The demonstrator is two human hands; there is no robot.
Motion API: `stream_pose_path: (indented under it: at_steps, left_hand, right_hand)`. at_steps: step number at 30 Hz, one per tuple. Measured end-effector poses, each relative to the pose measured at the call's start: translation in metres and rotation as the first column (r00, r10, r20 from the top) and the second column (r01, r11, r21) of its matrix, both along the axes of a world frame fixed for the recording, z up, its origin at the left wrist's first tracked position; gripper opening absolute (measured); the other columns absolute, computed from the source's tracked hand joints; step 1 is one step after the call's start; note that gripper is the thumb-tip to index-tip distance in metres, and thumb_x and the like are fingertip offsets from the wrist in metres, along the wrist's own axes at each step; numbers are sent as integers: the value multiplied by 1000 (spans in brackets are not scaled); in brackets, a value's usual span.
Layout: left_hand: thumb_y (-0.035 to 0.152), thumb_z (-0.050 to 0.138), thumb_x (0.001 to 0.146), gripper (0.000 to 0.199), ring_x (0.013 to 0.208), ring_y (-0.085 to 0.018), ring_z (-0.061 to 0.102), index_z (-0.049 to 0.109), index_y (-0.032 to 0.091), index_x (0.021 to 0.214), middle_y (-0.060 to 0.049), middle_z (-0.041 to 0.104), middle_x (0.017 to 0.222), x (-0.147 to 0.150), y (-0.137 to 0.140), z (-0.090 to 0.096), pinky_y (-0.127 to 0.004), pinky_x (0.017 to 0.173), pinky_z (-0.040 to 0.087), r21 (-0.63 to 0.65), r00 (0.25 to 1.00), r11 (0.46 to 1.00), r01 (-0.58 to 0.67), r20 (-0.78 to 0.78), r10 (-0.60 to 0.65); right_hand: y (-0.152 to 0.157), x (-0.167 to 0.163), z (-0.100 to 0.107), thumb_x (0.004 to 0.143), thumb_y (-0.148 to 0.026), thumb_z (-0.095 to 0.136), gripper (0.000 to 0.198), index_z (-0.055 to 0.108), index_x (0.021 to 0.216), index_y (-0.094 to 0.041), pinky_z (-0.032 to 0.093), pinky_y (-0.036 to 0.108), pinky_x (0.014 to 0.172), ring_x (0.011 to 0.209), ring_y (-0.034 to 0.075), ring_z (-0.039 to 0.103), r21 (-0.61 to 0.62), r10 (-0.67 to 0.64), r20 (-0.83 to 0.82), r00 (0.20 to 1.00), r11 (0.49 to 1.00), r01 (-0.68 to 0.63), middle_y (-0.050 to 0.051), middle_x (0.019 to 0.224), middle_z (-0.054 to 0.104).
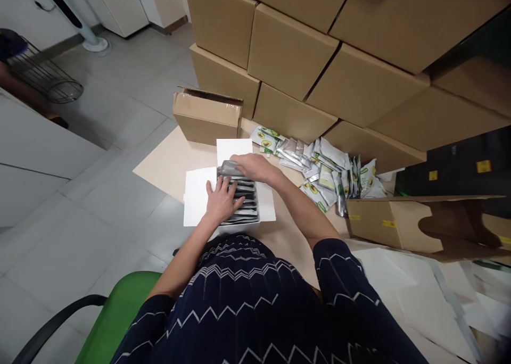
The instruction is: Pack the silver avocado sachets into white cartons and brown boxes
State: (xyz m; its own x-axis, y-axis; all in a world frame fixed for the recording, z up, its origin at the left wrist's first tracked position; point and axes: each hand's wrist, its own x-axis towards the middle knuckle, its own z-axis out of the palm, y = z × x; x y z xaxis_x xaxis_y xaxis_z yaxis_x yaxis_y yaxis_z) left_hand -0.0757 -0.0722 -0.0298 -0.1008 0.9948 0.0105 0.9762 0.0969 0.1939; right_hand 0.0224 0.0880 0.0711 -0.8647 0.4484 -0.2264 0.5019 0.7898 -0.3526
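Left hand (pixel 222 201): fingers spread, resting on the packet row (pixel 249 204) | Right hand (pixel 253 166): gripping a silver packet (pixel 228 167) at the row's far end | White box (pixel 240 228): on the counter (pixel 159 164), flaps outspread, containing the row | Loose pouches (pixel 315 164): heaped to the right | Cardboard cartons (pixel 293 50): stacked beyond, far side

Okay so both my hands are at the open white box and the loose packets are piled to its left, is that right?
Not quite: the head view shows the loose packets piled to the white box's right. Your left hand and right hand are both at the open box.
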Motion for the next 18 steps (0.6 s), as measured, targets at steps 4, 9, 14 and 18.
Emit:
stream_pose_path:
  at_steps: [4, 9, 14, 18]
  left_hand:
    - [55, 40, 97, 60, 146, -39, 31, 51, 19, 144, -19, 45, 152, 0, 0, 0, -70, 115, 14, -6, 1000, 1000, 7, -3, -7]
    - [56, 40, 97, 60, 145, -40, 31, 50, 19, 144, -19, 45, 153, -1, 0, -2, -71, 115, 14, -15, 1000, 1000, 7, -8, -7]
    - [56, 37, 98, 60, 146, -39, 30, 50, 19, 143, -18, 44, 154, -1, -1, -2, -71, 115, 14, -13, 1000, 1000, 10, -6, -10]
    - [55, 40, 97, 59, 145, -38, 32, 49, 20, 144, -18, 44, 153, -1, -1, -1, -68, 116, 15, -3, 1000, 1000, 0, -8, 0]
  right_hand:
    - [0, -20, -29, 98, -25, 46, 30, 62, 123, -20, 39, 28, 73, 99, 23, 65, -3, 46, 142, 989, 999, -46, 12, 117, 71]
    - [4, -24, -52, 98, -28, 48, 30, 64, 123, -21, 42, 27, 76, 105, 24, 65, -52, 64, 209, 976, 997, -54, 11, 122, 70]
    - [6, -19, -59, 97, -22, 45, 29, 72, 104, -19, 42, 28, 76, 103, 25, 66, -45, -8, 259, 966, 999, 20, 12, 115, 72]
    - [3, -21, -69, 99, -25, 43, 30, 72, 94, -19, 42, 31, 75, 92, 24, 66, -106, 64, 198, 978, 993, -44, 12, 105, 74]
